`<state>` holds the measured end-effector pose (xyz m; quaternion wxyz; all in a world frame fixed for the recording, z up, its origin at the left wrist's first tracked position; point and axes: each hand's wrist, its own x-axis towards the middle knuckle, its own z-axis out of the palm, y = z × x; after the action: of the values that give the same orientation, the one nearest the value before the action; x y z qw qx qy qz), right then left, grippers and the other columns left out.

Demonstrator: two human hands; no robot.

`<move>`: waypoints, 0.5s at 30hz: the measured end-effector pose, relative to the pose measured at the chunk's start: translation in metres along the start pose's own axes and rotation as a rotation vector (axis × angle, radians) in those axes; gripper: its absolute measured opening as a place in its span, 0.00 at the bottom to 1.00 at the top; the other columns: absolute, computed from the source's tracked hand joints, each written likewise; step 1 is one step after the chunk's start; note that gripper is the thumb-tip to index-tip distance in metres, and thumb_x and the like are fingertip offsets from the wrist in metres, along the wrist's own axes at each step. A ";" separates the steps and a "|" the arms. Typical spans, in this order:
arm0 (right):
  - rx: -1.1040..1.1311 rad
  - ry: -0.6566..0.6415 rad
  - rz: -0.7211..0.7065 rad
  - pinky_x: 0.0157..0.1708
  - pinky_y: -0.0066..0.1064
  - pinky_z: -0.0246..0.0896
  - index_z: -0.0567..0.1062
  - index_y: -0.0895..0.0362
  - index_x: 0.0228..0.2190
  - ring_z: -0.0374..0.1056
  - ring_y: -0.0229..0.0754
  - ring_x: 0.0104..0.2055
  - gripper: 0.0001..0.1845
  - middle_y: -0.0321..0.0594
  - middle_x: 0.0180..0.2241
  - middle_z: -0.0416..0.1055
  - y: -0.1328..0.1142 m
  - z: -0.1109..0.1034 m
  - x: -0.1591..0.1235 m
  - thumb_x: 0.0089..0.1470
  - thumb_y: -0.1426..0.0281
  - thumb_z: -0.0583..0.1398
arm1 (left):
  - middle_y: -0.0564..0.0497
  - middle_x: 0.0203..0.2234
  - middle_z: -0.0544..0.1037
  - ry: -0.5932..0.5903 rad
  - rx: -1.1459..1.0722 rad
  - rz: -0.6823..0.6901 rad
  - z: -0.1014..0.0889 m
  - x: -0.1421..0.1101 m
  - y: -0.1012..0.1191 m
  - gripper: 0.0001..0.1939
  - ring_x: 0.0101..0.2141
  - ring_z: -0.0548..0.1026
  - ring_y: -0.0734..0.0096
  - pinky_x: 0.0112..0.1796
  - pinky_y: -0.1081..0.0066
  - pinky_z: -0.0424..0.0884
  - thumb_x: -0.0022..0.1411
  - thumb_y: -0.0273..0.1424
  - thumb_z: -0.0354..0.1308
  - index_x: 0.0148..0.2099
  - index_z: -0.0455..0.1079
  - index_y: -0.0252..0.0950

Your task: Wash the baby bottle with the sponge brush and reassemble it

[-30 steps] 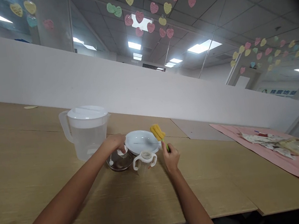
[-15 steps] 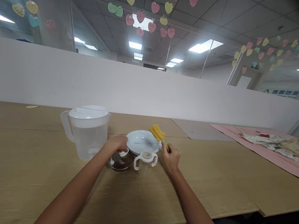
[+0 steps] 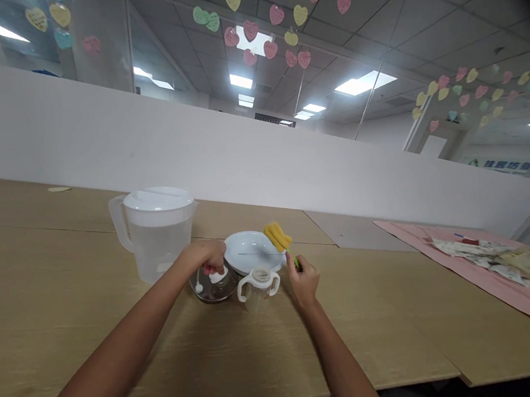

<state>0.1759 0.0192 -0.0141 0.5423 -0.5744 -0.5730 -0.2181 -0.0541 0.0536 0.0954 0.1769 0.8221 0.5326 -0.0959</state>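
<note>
My left hand reaches into a small glass bowl, its fingers pinched on a small white part. My right hand grips the green handle of a yellow sponge brush, whose sponge head stands up over a white plate. Between my hands stands a clear two-handled baby cup with a white collar. A clear plastic pitcher with a white lid holds water just left of the bowl.
The things stand on a long wooden table backed by a white partition. A pink cloth with plastic packets lies at the right. The table's front edge runs close below my arms.
My left hand has lifted slightly over the glass bowl with the white part in its fingers. My right hand and the brush have hardly moved.
</note>
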 end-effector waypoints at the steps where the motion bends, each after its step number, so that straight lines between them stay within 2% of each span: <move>1: -0.002 0.001 -0.002 0.20 0.23 0.40 0.57 0.59 0.12 0.42 0.28 0.17 0.24 0.28 0.13 0.47 0.000 0.000 0.000 0.53 0.58 0.51 | 0.45 0.20 0.75 0.006 0.006 -0.002 0.000 0.000 0.001 0.11 0.22 0.71 0.69 0.28 0.70 0.68 0.43 0.28 0.57 0.14 0.63 0.31; 6: -0.012 -0.002 -0.008 0.19 0.23 0.40 0.57 0.59 0.12 0.42 0.28 0.17 0.25 0.28 0.13 0.47 0.000 0.000 0.000 0.53 0.57 0.51 | 0.42 0.24 0.76 0.016 0.063 -0.020 0.001 0.002 0.007 0.07 0.25 0.73 0.64 0.30 0.67 0.69 0.41 0.29 0.60 0.20 0.69 0.29; 11: -0.012 -0.006 -0.023 0.20 0.23 0.40 0.58 0.59 0.12 0.43 0.28 0.17 0.25 0.28 0.13 0.48 -0.001 -0.001 0.000 0.53 0.57 0.51 | 0.38 0.33 0.76 0.051 0.188 0.000 0.003 0.007 0.007 0.14 0.33 0.74 0.56 0.34 0.64 0.69 0.43 0.32 0.60 0.33 0.73 0.29; 15: -0.014 -0.005 -0.030 0.20 0.23 0.40 0.58 0.59 0.12 0.42 0.28 0.17 0.25 0.28 0.13 0.48 -0.001 0.000 0.000 0.53 0.57 0.51 | 0.37 0.35 0.76 0.020 0.179 0.008 0.004 0.007 0.005 0.16 0.33 0.74 0.55 0.34 0.63 0.69 0.44 0.33 0.59 0.35 0.73 0.29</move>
<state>0.1753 0.0188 -0.0132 0.5334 -0.5702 -0.5814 -0.2286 -0.0466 0.0564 0.0902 0.0980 0.8375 0.5205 -0.1343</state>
